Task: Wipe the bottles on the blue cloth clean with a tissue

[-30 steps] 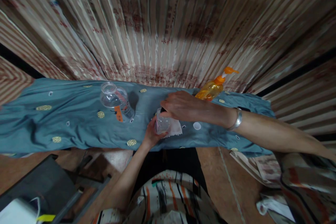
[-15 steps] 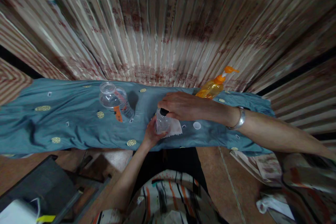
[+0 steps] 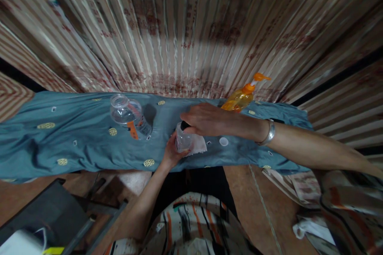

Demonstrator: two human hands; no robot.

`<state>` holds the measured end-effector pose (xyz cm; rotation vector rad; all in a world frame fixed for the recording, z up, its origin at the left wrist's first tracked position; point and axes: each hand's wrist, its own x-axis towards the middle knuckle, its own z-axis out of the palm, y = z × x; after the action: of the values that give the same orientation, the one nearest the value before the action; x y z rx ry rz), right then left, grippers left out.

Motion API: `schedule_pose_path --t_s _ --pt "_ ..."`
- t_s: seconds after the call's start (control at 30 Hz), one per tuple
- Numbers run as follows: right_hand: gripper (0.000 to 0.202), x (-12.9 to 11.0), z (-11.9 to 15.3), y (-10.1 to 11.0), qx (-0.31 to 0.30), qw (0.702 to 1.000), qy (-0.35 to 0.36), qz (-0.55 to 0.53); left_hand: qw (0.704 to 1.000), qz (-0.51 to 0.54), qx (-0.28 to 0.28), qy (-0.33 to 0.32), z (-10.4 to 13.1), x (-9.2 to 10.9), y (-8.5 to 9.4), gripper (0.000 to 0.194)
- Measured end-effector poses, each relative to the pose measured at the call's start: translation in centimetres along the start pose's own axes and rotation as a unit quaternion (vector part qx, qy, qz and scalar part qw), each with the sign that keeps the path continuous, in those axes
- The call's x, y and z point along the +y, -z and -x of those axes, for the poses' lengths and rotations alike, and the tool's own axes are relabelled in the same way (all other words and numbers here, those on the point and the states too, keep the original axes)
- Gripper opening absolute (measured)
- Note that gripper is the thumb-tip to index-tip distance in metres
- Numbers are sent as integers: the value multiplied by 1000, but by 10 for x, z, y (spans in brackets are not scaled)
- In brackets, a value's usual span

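Note:
My left hand (image 3: 171,154) is wrapped round the lower side of a clear plastic jar (image 3: 184,141), above the near edge of the cloth-covered table. Above its rim, my right hand (image 3: 202,119) comes in from the right with curled fingers, gripping a small black piece (image 3: 184,126). Most of that piece is hidden by the fingers, so its kind is unclear. Beside the jar lies a white tissue or cloth (image 3: 200,145) with a ragged edge. A round white disc, perhaps a lid (image 3: 224,142), rests farther right.
A large clear bottle (image 3: 120,116) with an orange label stands to the left. Behind my right forearm is an orange pump bottle (image 3: 239,99). The teal tablecloth (image 3: 89,135) is wrinkled, and a striped curtain (image 3: 167,40) hangs behind it. A dark chair (image 3: 44,211) is at lower left.
The view has shifted slightly. Both hands keep their grip on the jar and the black piece, with almost no visible movement between them.

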<state>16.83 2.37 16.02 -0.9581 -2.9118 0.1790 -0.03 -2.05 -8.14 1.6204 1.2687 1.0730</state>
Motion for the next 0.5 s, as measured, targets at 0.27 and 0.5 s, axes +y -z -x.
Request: schedule_pose_path --t_s 0.27,0.5 --pt "21 -1 3 -2 -10 998 23 61 1000 17 1 13 2 -3 0 50" --pt "22 -16 -2 -6 -26 997 -47 55 999 43 3 23 1 -6 -4 50"
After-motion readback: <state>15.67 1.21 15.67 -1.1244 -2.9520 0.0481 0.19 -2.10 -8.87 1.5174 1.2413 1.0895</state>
